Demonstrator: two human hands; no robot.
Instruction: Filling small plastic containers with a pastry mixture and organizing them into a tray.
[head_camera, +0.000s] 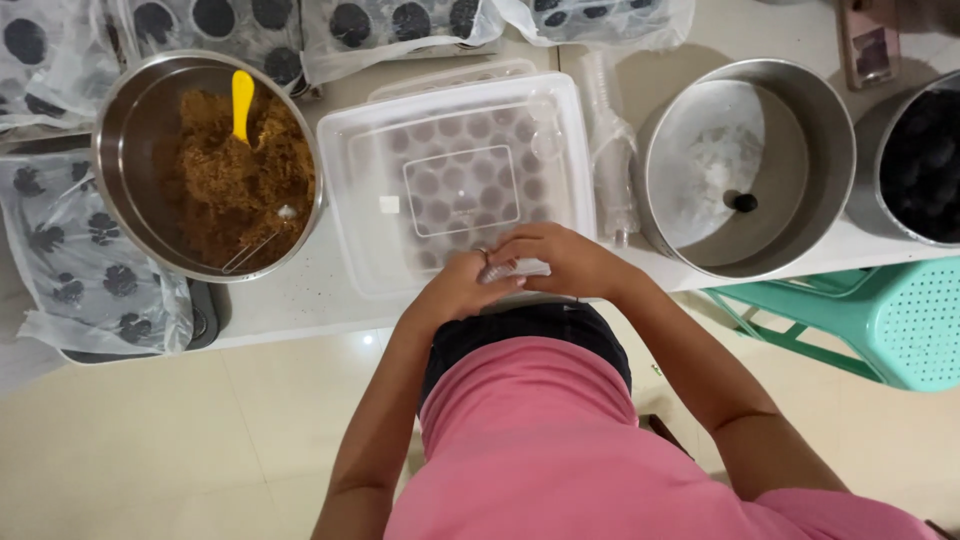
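Note:
My left hand (458, 290) and my right hand (565, 258) meet at the table's front edge, both closed around a small clear plastic piece (520, 269) held between them. Just beyond my hands lies a clear lidded plastic tray (455, 175) with rows of dark round balls showing through the lid. A steel bowl (125, 130) at the left holds brown shredded filling (240, 170), with a yellow spoon (242, 100) stuck in it.
A steel pot (830, 150) at the right holds one dark ball (745, 203). Another pot (915, 165) of dark balls sits at the far right. Bagged trays of dark balls (90, 260) line the left and back. A green plastic stool (900, 320) stands right of me.

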